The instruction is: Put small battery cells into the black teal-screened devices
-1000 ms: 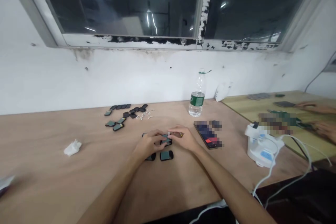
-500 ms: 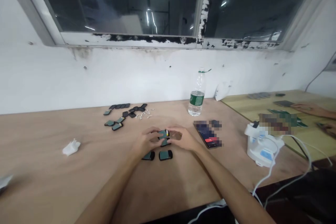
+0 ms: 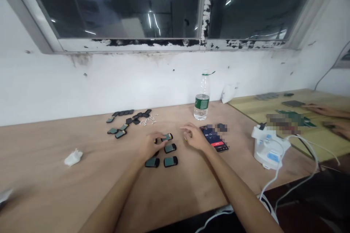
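Left hand (image 3: 150, 145) is curled narrow, reaching toward a black-and-teal module (image 3: 167, 137) at its 3 o'clock; can't tell if it's gripped. Right hand (image 3: 195, 137) is open, nothing visibly held, fingers pointing at 9 o'clock. Three more modules (image 3: 170, 148) lie between and below the hands on the plywood surface (image 3: 82, 193). At 10 o'clock from the hands: a scattered cluster of dark modules (image 3: 128, 121), with small white pieces (image 3: 149, 120) beside it. At 2 o'clock: a phone showing a timer (image 3: 213, 139), partly blurred, and a water bottle (image 3: 201, 96) beyond it. At 3 o'clock: a white plastic appliance (image 3: 270, 146) with cables. At 9 o'clock: crumpled white tissue (image 3: 73, 157). Far right: a co-worker's hands (image 3: 330, 116) on a separate bench (image 3: 273, 102).
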Demonstrator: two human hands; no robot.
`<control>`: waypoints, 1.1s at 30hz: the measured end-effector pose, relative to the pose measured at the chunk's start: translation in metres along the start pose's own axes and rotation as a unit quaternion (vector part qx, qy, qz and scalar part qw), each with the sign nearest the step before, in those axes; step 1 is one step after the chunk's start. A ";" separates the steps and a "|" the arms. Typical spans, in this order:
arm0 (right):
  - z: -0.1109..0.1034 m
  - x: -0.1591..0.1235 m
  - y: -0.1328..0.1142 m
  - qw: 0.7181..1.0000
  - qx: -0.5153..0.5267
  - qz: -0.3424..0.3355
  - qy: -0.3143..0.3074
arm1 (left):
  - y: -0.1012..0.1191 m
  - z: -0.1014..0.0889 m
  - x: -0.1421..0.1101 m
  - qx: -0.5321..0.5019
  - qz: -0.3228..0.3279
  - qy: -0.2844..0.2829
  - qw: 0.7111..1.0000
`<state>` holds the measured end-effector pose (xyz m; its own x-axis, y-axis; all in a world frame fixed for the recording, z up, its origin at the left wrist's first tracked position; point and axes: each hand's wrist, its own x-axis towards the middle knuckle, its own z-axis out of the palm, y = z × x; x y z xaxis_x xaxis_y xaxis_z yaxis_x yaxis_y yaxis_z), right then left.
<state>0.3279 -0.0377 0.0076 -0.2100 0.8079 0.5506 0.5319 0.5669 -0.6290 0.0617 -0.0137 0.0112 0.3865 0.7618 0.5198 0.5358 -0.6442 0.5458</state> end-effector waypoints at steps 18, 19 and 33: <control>-0.011 -0.003 0.013 0.990 -0.092 0.001 -0.109 | 0.013 0.003 0.003 0.053 0.000 -0.101 0.993; -0.011 -0.003 0.010 0.991 -0.073 0.003 -0.111 | 0.018 0.002 0.001 0.054 0.008 -0.117 0.992; 0.029 -0.004 -0.008 0.972 0.176 0.112 -0.105 | 0.032 -0.002 -0.008 0.124 -0.008 -0.196 0.973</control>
<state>0.3005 -0.0413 -0.0057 -0.3040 0.9113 0.2778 0.2769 0.3636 -0.8895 0.0739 -0.0404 0.0261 0.6080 0.7696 0.1951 0.6897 -0.6337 0.3503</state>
